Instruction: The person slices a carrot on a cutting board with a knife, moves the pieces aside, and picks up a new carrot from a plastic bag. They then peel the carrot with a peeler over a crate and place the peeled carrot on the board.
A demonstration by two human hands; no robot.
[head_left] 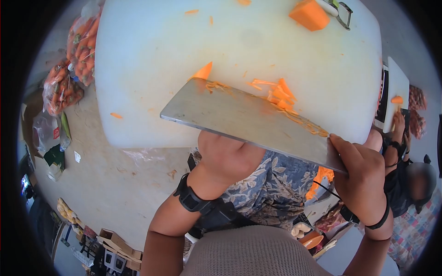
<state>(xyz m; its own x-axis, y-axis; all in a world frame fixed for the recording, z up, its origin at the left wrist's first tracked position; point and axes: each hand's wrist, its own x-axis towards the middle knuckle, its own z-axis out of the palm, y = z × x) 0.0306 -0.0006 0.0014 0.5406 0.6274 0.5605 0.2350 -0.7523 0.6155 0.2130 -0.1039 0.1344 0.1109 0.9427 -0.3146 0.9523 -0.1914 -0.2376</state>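
My right hand (361, 172) is closed around the handle end of a wide cleaver (244, 119), its flat side facing up and tilted over the near part of the white cutting board (156, 50). Thin carrot strips cling along the blade's far edge. Behind that edge lies a small pile of carrot shreds (281, 95), and a carrot piece (202, 72) sticks out past the blade's left corner. My left hand (228, 154) is at the board's near edge, with its fingers hidden beneath the blade.
A thick carrot chunk (309, 14) and a peeler (340, 13) lie at the board's far right. Bags of carrots (62, 87) stand on the floor to the left. At right, another person (403, 179) works at a second white board (397, 87) with a carrot piece.
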